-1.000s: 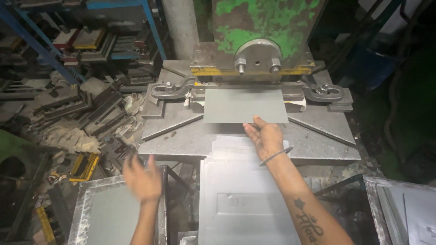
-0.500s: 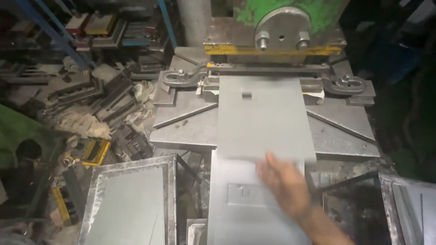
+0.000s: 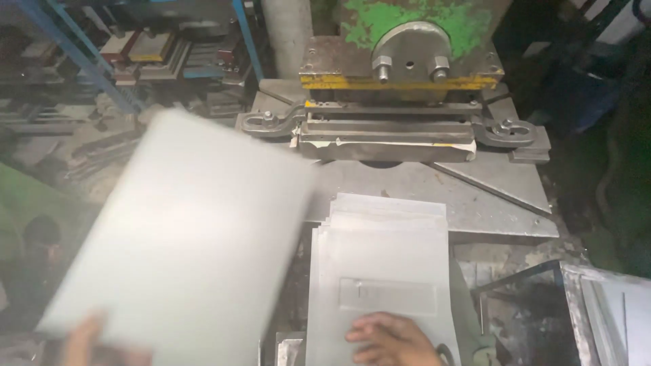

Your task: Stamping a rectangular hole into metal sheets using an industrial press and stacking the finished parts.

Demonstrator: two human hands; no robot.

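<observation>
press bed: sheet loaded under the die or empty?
Empty. The press bed lies bare in front of the die. The left hand holds one blurred sheet off to the side; the right hand rests on the stack.

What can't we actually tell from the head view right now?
- Left hand: blurred, cut by the bottom edge; grip on the sheet unclear.
- Sheet: motion-blurred, surface detail lost; it hides the table's left side.
- Right hand: cut by the bottom edge, lying on the stack.
- Stack: sheet count too fine to tell.
- Press: upper part cut off at the top.
</observation>
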